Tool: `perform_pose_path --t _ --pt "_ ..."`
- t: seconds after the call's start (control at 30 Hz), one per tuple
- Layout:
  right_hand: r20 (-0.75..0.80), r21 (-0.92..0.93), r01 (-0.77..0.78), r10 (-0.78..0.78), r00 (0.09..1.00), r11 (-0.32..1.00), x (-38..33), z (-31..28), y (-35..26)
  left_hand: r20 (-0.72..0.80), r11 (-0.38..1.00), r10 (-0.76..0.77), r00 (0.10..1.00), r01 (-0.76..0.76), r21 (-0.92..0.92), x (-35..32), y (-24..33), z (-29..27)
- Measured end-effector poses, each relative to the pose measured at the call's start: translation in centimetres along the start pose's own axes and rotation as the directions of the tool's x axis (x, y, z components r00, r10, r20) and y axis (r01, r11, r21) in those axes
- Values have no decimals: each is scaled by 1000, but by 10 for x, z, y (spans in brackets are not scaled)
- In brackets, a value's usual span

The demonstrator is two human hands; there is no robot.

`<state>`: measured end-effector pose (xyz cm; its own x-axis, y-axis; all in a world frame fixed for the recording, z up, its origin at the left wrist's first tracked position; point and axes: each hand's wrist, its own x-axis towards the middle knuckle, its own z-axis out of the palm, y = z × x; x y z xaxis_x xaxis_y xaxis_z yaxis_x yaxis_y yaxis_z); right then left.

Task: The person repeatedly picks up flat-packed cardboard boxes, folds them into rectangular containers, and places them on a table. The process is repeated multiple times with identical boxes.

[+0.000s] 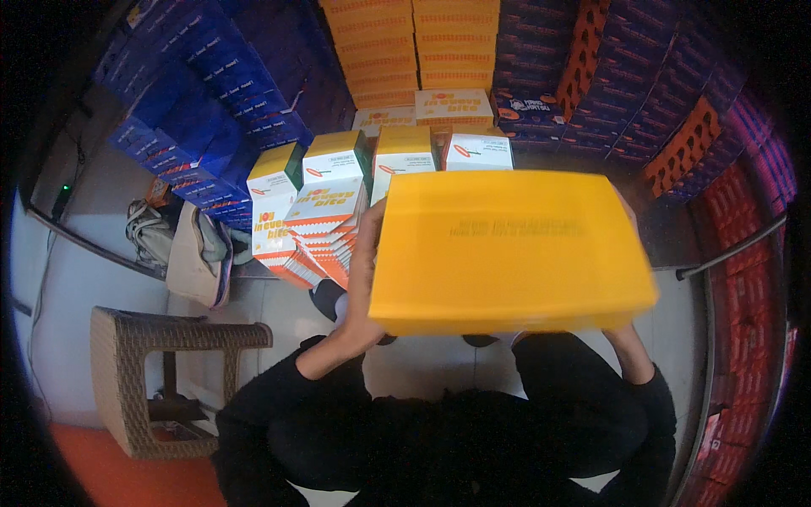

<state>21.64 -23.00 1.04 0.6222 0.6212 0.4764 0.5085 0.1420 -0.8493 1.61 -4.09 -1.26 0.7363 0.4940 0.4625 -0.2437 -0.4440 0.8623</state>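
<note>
I hold a large yellow carton (507, 249) up in front of me with both hands, its broad bottom face toward the camera. My left hand (363, 279) grips its left edge, fingers running up the side. My right hand (627, 331) is under the carton's lower right corner and mostly hidden behind it. Both sleeves are black. Just beyond the carton stands a row of white, yellow and orange boxes (334, 165).
Stacks of blue boxes (203, 93), orange boxes (414, 46) and dark purple boxes (642, 76) fill the back and sides. A wicker stool (148, 372) stands at lower left. A bag and shoes (190, 245) lie by the left wall. A metal rail (735, 249) runs at right.
</note>
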Motion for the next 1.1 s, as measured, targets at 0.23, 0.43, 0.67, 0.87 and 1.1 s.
perform_pose_path --t 0.23,0.43,0.67,0.87,1.1 --pt "15 -78 13 -12 1000 997 -2 14 -7 -80 987 -161 984 159 -30 0 -10 6" --pt "47 -132 58 -52 998 990 -3 0 -8 -118 997 -10 993 20 81 9 7 12" --pt "176 -95 -43 59 983 995 0 -23 -5 -15 987 -160 987 161 18 4 11 -16" --pt "226 124 -205 173 959 971 0 -20 10 107 982 -122 987 136 -134 -3 7 -16" --pt "285 319 -548 473 834 774 1 -22 14 225 973 -201 953 221 -64 -2 10 -15"
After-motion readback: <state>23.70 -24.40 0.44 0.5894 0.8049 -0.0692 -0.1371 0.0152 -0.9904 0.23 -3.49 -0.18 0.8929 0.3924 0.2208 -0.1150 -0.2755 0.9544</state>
